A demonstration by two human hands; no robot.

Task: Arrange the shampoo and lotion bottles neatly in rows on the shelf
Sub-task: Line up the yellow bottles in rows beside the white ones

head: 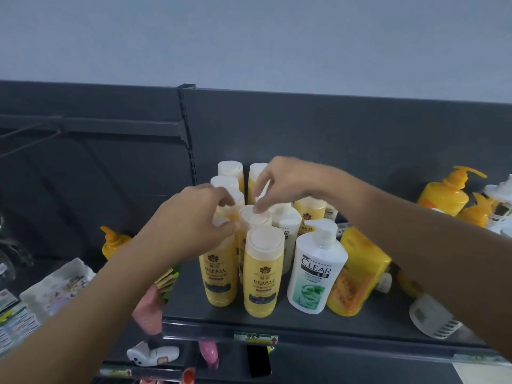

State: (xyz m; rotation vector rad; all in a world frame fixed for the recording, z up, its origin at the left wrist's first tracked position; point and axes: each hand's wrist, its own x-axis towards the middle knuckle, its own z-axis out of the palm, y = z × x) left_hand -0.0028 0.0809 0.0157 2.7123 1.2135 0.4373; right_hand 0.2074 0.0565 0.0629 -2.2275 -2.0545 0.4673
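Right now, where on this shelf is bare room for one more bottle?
Bare shelf lies left of the yellow herbal bottles, and in a strip along the front edge. Crowded: the centre cluster, and right of the CLEAR bottle.

Dark grey shelf (291,320), yellow herbal bottles (263,275) clustered, white Clear pump bottle (315,270) beside, orange pump bottles (443,198) right

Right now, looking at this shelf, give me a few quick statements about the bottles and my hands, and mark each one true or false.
1. The left hand and right hand are both at the tops of the yellow bottles. True.
2. The white pump bottle lies on its side. False: it stands upright near the front of the shelf.
3. The yellow bottles have black caps. False: their caps are white.
4. The white pump bottle stands to the right of the front yellow bottle. True.
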